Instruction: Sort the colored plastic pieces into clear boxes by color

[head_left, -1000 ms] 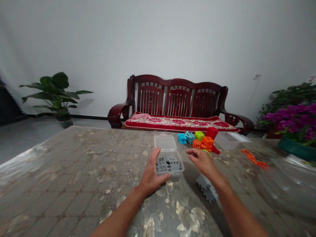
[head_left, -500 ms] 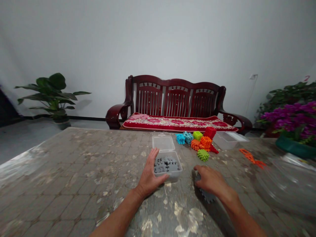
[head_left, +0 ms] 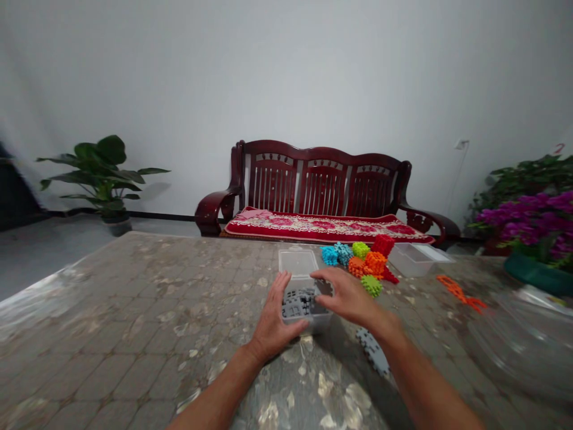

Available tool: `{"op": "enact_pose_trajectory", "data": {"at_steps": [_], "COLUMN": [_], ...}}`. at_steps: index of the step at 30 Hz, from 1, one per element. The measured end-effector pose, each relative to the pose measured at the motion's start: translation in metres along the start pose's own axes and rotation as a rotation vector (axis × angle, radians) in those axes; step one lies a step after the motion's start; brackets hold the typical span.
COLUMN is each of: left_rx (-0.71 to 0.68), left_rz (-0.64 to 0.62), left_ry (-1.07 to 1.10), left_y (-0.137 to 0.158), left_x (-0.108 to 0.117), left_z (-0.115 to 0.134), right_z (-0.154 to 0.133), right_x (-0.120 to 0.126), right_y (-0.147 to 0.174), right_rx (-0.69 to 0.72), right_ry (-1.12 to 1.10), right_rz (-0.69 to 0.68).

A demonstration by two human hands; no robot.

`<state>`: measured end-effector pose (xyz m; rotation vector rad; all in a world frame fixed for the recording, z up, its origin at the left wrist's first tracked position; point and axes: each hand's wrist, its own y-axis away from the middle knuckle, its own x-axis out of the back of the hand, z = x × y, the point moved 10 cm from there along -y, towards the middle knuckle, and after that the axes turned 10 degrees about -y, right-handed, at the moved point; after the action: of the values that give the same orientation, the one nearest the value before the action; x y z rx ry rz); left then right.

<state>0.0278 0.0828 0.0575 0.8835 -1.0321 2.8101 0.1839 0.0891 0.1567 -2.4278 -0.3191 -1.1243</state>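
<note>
A clear plastic box with grey interlocking pieces in it stands on the table, its lid laid back flat behind. My left hand grips the box from the left, thumb along the near wall and fingers along the side. Over the box's right side, my right hand pinches a dark grey interlocking piece between thumb and fingers; the hand partly hides it. On the tabletop below my right wrist lies a joined strip of grey pieces, partly covered by the forearm.
Behind to the right sits a cluster of blue, green, orange and red toothed blocks. Beyond it are another clear box, an orange chain of pieces, a large clear container and a purple flower pot.
My right hand has moved left and away from the grey pieces on the table, carrying a grey piece to the box. My left hand keeps its hold on the box.
</note>
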Motion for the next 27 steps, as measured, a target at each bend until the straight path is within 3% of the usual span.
{"op": "enact_pose_trajectory", "data": {"at_steps": [5,12,19,27], "left_rx": [-0.011,-0.001,-0.003,0.003], "left_rz": [0.000,0.008,0.003,-0.004], "left_ry": [0.005,0.004,0.013,0.011], "left_y": [0.000,0.000,-0.001,-0.001], "left_x": [0.000,0.001,0.000,0.000], "left_z": [0.001,0.000,0.001,0.001], "right_z": [0.010,0.021,0.023,0.025], "right_x": [-0.022,-0.021,-0.025,-0.024], "right_y": [-0.010,-0.002,0.003,0.006], "right_rx": [0.026,0.091,0.017,0.010], "right_ry": [-0.013,-0.097,-0.150,-0.066], "right_rz": [-0.057,0.009,0.032,0.105]}}
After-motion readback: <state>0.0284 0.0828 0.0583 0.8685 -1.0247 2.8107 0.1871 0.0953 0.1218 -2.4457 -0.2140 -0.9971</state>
